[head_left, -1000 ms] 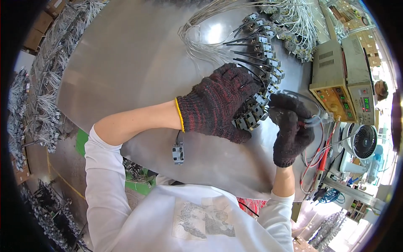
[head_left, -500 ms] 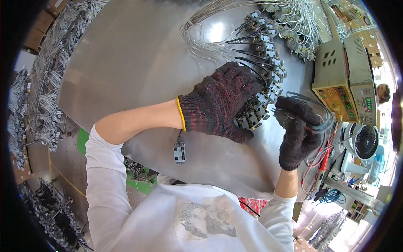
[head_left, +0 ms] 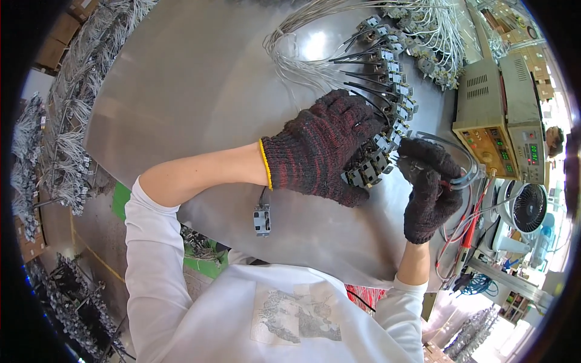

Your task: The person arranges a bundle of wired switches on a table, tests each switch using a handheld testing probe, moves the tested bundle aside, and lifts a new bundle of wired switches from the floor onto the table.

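Note:
My left hand (head_left: 324, 148), in a dark knitted glove with red flecks, curls over a row of small metal-cased parts (head_left: 396, 91). Its thumb is near the row's close end, and its fingertips touch the row further along. Black and clear wires run leftward from these parts. To the right of the row's near end, my gloved right hand (head_left: 430, 187) is closed on a small tool attached to grey cables (head_left: 466, 175). The glove mostly hides that tool, whose front end points at the row. One separate metal-cased part (head_left: 262, 220) lies below my left wrist on the metal table (head_left: 181, 91).
At the right stand two bench instruments (head_left: 484, 115) with lit displays, a small black fan (head_left: 528, 207) and a red probe (head_left: 468, 230) with leads. More wired parts (head_left: 433, 63) are heaped at the far right. Bundles of wired parts (head_left: 60, 145) hang off to the left.
Both hands keep nearly the same pose at the row. The whole view has shifted slightly, and the instrument's lit readouts have changed.

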Tool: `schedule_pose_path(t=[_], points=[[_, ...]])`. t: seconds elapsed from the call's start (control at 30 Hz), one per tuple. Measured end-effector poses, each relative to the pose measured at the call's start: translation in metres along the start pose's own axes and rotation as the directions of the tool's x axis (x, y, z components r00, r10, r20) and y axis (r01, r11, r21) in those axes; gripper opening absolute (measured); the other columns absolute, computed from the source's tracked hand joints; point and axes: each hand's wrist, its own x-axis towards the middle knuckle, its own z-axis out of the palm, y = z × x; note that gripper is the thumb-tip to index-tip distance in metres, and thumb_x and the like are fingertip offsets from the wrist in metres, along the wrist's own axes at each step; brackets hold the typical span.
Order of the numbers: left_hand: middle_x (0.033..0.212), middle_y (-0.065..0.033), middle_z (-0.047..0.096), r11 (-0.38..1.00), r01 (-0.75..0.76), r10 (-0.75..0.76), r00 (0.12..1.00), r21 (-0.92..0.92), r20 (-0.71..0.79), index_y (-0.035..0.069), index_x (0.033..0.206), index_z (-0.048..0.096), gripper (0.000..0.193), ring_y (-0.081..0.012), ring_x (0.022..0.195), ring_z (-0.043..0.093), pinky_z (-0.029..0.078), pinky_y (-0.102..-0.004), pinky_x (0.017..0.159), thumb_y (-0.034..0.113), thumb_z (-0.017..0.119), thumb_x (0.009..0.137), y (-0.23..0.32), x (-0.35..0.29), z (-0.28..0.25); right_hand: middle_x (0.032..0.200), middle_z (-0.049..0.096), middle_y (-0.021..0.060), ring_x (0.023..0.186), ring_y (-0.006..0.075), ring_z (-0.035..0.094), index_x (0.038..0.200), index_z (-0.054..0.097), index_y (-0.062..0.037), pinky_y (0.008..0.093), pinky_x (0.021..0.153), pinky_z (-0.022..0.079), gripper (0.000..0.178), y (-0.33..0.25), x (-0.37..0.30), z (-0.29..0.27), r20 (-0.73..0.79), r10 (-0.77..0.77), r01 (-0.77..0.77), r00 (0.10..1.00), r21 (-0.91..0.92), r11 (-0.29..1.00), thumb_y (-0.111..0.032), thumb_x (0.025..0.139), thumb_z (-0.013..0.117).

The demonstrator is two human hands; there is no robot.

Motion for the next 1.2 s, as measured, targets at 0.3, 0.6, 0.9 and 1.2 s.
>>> schedule_pose_path(t=[0.3, 0.6, 0.9, 1.2], points=[[0.141, -0.0237, 0.05, 1.0, 0.022, -0.022, 0.999, 0.01, 0.031, 0.005, 0.148, 0.047, 0.11, -0.0451, 0.13, 0.046, 0.038, -0.0568, 0.112, 0.065, 0.083, 0.064, -0.002, -0.001, -0.004, 0.119, 0.072, 0.0136, 0.109, 0.0211, 0.068, 0.129, 0.064, 0.0035, 0.0368, 0.101, 0.051, 0.041, 0.01, 0.006, 0.004, 0.065, 0.107, -0.107, 0.992, -0.005, 0.994, -0.023, 0.098, 0.068], [0.139, -0.0226, 0.051, 1.0, 0.0, 0.0, 0.998, -0.011, -0.056, 0.006, 0.148, 0.047, 0.111, -0.0456, 0.127, 0.047, 0.043, -0.057, 0.106, 0.059, 0.088, 0.06, -0.004, -0.006, 0.003, 0.112, 0.075, 0.0182, 0.104, 0.0262, 0.07, 0.113, 0.072, 0.0076, 0.0394, 0.094, 0.056, 0.036, -0.018, -0.014, 0.014, -0.003, 0.007, -0.007, 1.0, -0.021, 1.0, -0.026, 0.101, 0.065], [0.138, -0.0235, 0.052, 0.999, 0.005, -0.007, 0.999, -0.032, -0.045, 0.001, 0.142, 0.05, 0.107, -0.0427, 0.128, 0.049, 0.041, -0.0547, 0.109, 0.059, 0.087, 0.06, -0.003, -0.014, -0.001, 0.123, 0.07, 0.0132, 0.112, 0.023, 0.065, 0.134, 0.059, 0.0027, 0.0382, 0.105, 0.048, 0.045, -0.007, -0.019, 0.027, 0.073, 0.127, -0.129, 0.989, 0.019, 0.991, -0.024, 0.098, 0.069], [0.144, -0.024, 0.048, 0.993, -0.091, 0.098, 0.99, -0.07, 0.099, 0.002, 0.147, 0.048, 0.109, -0.0439, 0.131, 0.047, 0.037, -0.0565, 0.113, 0.059, 0.086, 0.063, 0.007, -0.014, -0.046, 0.121, 0.07, 0.0136, 0.11, 0.0222, 0.066, 0.13, 0.06, 0.0032, 0.0387, 0.1, 0.051, 0.046, -0.018, -0.022, 0.027, 0.025, 0.132, -0.133, 0.991, 0.028, 0.991, -0.027, 0.097, 0.07]])
